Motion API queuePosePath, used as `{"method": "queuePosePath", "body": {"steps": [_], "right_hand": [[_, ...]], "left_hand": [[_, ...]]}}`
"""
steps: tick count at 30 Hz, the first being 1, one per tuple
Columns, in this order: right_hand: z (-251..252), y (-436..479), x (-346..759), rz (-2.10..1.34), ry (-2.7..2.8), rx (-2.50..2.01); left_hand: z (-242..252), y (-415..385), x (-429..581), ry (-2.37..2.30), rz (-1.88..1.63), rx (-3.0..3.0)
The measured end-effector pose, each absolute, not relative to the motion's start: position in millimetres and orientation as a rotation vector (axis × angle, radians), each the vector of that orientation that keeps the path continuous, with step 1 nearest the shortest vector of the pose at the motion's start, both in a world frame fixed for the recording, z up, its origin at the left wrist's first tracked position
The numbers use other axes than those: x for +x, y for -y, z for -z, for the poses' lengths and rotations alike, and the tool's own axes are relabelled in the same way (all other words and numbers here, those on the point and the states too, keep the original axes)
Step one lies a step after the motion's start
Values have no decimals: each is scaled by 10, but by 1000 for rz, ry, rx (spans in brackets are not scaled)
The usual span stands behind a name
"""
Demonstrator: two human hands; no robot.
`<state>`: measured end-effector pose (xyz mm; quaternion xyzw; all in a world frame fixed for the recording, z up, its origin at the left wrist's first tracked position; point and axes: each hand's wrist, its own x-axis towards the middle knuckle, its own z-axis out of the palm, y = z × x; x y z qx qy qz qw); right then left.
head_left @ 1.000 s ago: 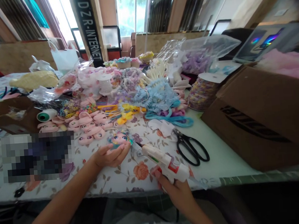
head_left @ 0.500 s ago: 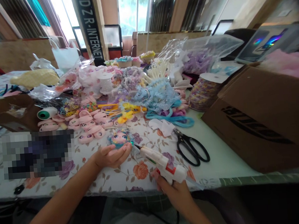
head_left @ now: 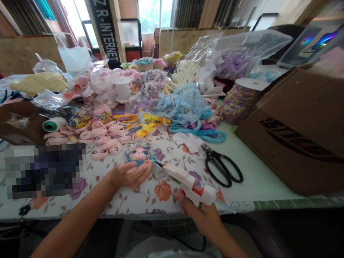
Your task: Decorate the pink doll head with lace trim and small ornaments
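Note:
My left hand (head_left: 132, 174) is closed around the near side of a small doll head (head_left: 138, 153) with blue and yellow curly trim, its face turned up. In my right hand (head_left: 195, 208) is a white glue gun (head_left: 187, 183), its red trigger near my fingers. The gun's dark nozzle points left, close to a shiny green-blue spot at my left fingertips; whether they touch is too small to tell. Black-handled scissors (head_left: 221, 166) lie right of the gun, beside white scraps (head_left: 189, 141).
Pink doll heads (head_left: 102, 139) lie beyond my left hand. Behind them are blue trim (head_left: 182, 104), yellow pieces (head_left: 146, 125) and a trim spool (head_left: 239, 100). A large cardboard box (head_left: 302, 135) stands right, a smaller open box (head_left: 12, 126) left.
The view has tilted slightly, so the table contents appear a little higher. Both hands keep nearly the same hold and placing, with the nozzle still by my left fingertips.

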<state>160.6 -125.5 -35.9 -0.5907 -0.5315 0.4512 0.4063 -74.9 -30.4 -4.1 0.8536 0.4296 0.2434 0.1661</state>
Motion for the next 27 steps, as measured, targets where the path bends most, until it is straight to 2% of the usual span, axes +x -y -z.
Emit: {"method": "queuePosePath", "body": {"steps": [6,11,17,27], "right_hand": [[375,1258,1617,-1164,1354,-1549],[397,1248,1638,-1158,1391,-1582],[442,1238,1655,-1157,1437,-1548],[426,1249,1638,-1144,1378,-1559]], "left_hand": [[91,293,-790,-1190,-683,2483],[274,262,-877,-1073,-656,2893],[384,264,-914,-780,-1088,3442],[208,245,-858,-703,-1151,3266]]}}
